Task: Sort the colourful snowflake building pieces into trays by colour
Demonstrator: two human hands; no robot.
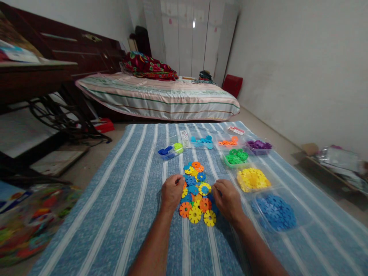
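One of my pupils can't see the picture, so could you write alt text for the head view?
A person's left hand and right hand curl at either side of a cluster of blue, yellow and orange notched discs on a striped cloth. Plastic tubs of pieces, mostly grouped by colour, stand beyond and to the right; a bed is behind.

Dim, diffuse light leaves a small white glare on the wardrobe doors (185,42) and a soft shadow beneath the right hand (228,197) on the tabletop (100,214). Wide-angle distortion tilts the right wall (301,57); fine detail looks smeared, and the colourful items (43,214) beyond the tabletop's left edge are blurred.
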